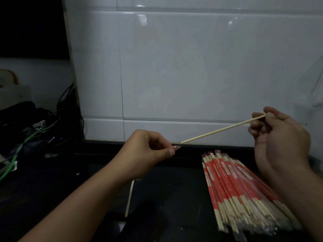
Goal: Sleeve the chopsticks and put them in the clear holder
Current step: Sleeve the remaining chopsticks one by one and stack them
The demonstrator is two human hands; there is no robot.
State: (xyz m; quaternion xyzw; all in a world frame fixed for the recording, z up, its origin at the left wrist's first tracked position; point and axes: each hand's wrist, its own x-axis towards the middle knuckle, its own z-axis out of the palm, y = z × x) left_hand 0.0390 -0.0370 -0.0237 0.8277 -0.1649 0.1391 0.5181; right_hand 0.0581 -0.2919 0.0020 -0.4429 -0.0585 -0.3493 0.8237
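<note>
In the head view, a single bare chopstick (222,129) runs slantwise across the middle of the frame, held in the air between the two hands above a dark bench (166,198). The right hand (279,142), at centre right, pinches the upper end of the stick between thumb and curled fingers. The left hand (150,151), lower and near the centre, pinches something small and clear at the stick's lower tip between thumb and forefinger; it may be the mouth of a clear sleeve (176,147), though the dim light leaves that uncertain. Below the right hand, in the lower right of the frame, a heap of sleeved chopsticks (241,194) with red bands lies on the bench, partly hidden by the right forearm. A second loose chopstick (129,198) lies on the bench under the left forearm. White wall tiles (183,67) fill the upper frame, and tangled cables (35,133) sit at the left edge.
</note>
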